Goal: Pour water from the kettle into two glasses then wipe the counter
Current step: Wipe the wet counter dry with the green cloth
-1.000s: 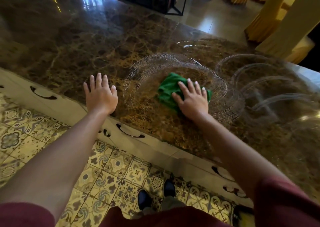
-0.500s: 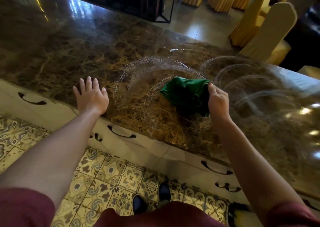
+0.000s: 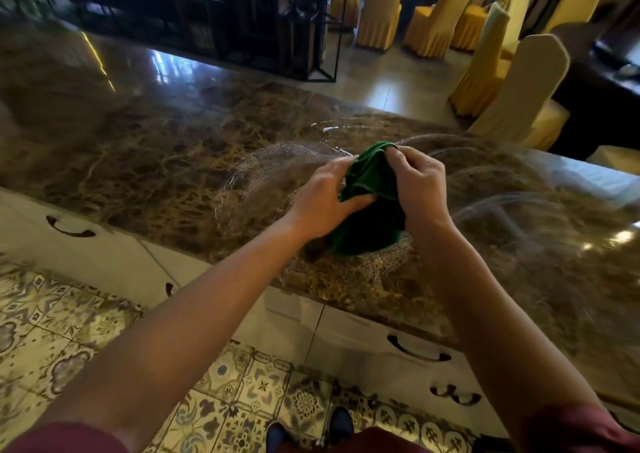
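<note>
A green cloth [image 3: 372,189] hangs bunched above the brown marble counter [image 3: 138,154], held up between both hands. My right hand [image 3: 420,182] pinches its top edge at the far side. My left hand [image 3: 322,199] grips the cloth's near left side, thumb pressed into the fabric. The cloth's lower end droops close to the countertop. Curved wet wipe streaks [image 3: 491,189] cover the marble around and to the right of the hands. No kettle or glasses are in view.
White cabinet fronts with dark handles [image 3: 417,350] run below the counter's near edge. Patterned floor tiles [image 3: 69,331] and my shoes lie beneath. Yellow-covered chairs [image 3: 512,82] stand beyond the counter at the right, and a dark metal rack [image 3: 263,19] stands behind.
My right hand lifted the cloth off the counter. My left hand left the counter's edge and came over to take hold of the cloth. The view tilted up.
</note>
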### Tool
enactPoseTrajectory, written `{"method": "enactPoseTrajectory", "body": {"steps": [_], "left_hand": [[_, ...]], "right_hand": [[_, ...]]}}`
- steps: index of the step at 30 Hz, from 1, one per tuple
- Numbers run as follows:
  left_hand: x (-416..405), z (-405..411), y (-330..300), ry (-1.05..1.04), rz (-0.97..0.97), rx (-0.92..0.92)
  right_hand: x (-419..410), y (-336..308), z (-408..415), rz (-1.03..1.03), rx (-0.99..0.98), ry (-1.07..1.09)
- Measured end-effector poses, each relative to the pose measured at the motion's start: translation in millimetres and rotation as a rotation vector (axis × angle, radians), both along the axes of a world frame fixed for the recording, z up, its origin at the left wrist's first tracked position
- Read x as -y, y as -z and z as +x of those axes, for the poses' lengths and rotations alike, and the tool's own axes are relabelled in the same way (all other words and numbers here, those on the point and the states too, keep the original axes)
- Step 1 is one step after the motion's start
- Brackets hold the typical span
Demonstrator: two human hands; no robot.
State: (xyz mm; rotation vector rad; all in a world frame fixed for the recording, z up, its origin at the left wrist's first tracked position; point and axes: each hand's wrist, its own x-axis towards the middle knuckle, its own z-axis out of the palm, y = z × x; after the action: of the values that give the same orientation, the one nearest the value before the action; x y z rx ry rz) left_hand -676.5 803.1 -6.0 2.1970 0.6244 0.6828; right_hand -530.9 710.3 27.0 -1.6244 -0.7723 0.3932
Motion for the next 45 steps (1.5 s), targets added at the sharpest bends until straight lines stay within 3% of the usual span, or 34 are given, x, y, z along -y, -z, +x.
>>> {"method": "enactPoseTrajectory", "body": {"steps": [3, 6, 13, 15, 18, 24, 28, 31, 35, 37, 42, 45], "left_hand": [[-9.0, 14.6, -14.6, -0.022, -0.121, 0.044], [-14.5, 44.1, -36.0, -0.026, -0.086, 0.062], [-0.2, 154.7, -120.4, 0.108, -0.033, 0.326], [4.0, 165.0, -114.1, 0.128, 0.048, 0.286], [13.7, 154.5, -55.6, 0.124, 0.191, 0.141], [20.3, 88.2, 83.8, 0.249, 0.559, -0.168], [11.1, 59.0, 106.3, 0.270, 0.605, -0.277], [-1.2, 42.8, 107.0, 0.214, 0.633, -0.319], [-23.2, 11.0, 97.0, -0.008, 0.575, -0.272], [-54.2, -26.5, 95.1, -0.211, 0.536, -0.292], [-146.1, -147.0, 113.5, -0.637, 0.275, -0.758], [-162.0, -186.4, 124.1, -0.664, 0.191, -0.826]], "right_hand": [[7.4, -7.6, 19.4, -0.072, 0.099, -0.004], [23.9, -19.6, 53.1, -0.086, 0.228, 0.069], [66.4, -96.9, 129.1, 0.029, 0.707, 0.378], [82.1, -89.4, 137.5, -0.017, 0.820, 0.378], [105.0, -32.7, 129.3, -0.150, 0.931, 0.320], [152.9, 109.6, 69.7, -0.518, 0.819, -0.002], [154.8, 117.3, 71.3, -0.504, 0.604, 0.000], [123.3, 107.8, 91.5, -0.709, 0.535, 0.093], [95.1, 117.7, 99.9, -0.981, 0.366, 0.158], [90.2, 132.8, 96.8, -1.063, 0.397, 0.183], [77.1, 149.3, 92.7, -1.100, 0.463, 0.226], [45.2, 144.2, 94.0, -1.117, 0.466, 0.193]]}}
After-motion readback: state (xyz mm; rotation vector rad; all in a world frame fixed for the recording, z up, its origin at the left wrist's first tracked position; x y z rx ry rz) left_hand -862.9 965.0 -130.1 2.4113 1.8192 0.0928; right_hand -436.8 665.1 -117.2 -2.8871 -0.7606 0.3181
